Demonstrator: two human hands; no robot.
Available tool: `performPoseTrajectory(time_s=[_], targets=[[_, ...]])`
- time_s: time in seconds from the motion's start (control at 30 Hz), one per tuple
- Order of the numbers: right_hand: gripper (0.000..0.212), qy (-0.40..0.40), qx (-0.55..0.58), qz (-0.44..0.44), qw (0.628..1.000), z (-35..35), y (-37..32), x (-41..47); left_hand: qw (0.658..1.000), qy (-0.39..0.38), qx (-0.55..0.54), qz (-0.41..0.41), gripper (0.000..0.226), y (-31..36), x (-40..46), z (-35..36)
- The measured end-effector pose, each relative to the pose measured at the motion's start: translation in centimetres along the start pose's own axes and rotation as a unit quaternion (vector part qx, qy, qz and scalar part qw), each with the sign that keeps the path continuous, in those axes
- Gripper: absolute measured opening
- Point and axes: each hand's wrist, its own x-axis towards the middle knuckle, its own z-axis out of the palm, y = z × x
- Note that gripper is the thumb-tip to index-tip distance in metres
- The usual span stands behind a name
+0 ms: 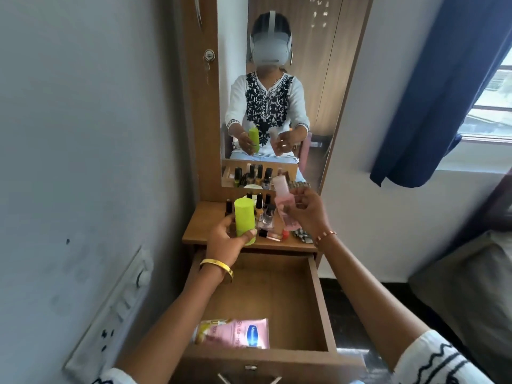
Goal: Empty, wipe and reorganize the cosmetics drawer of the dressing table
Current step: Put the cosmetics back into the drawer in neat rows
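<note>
A tall mirror (277, 87) stands at the back of a small wooden bench (205, 220). The mirror shows a person in a white top with black patterns.

Below the bench top, the drawer (279, 295) is pulled far out. Most of its wooden floor is bare. Two flat packets lie side by side at its near edge: a pink packet (250, 332) and, touching it on the left, a gold packet (209, 332).

The left hand (225, 239) is curled around a green bottle (244, 220) and holds it upright above the front of the bench. A gold bangle (217, 268) sits on that wrist.

The right hand (307, 210) holds a pink bottle (285, 206) with bent fingers, above the bench. The bottle leans a little to the left. A thin bracelet (325, 236) is on that wrist.

Many small bottles (261, 210) stand close together on the bench behind the hands. Some more lie flat near the front edge.
</note>
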Motion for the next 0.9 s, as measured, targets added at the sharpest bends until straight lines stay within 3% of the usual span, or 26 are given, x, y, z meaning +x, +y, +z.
performPoseTrajectory(time_s=[0.1, 0.23, 0.33, 0.5, 0.7, 0.9], targets=[[0.034, -0.027, -0.013, 0.005, 1.0, 0.3, 0.5, -3.1, 1.0, 0.003, 0.007, -0.026, 0.052, -2.0, -1.9, -0.3], [0.041, -0.136, -0.1, 0.026, 0.985, 0.7, 2.6, -6.6, 0.997, 0.001, 0.033, -0.071, 0.042, -4.5, -4.8, -0.5], [0.037, -0.209, -0.187, 0.06, 0.958, 1.2, 5.2, -8.7, 0.993, 0.022, 0.023, -0.115, 0.038, -6.7, -6.6, -0.1], [0.03, -0.297, -0.227, 0.102, 0.922, 1.5, 9.2, -10.8, 0.988, 0.028, 0.028, -0.146, 0.031, -8.5, -8.0, 0.4], [0.033, -0.437, -0.285, 0.111, 0.846, 2.4, 11.4, -12.0, 0.989, 0.014, 0.087, -0.118, 0.036, -9.4, -8.2, 0.3], [0.03, -0.442, -0.339, 0.093, 0.826, 3.9, 12.5, -12.5, 0.986, -0.015, 0.124, -0.108, 0.048, -9.6, -8.3, 0.5]])
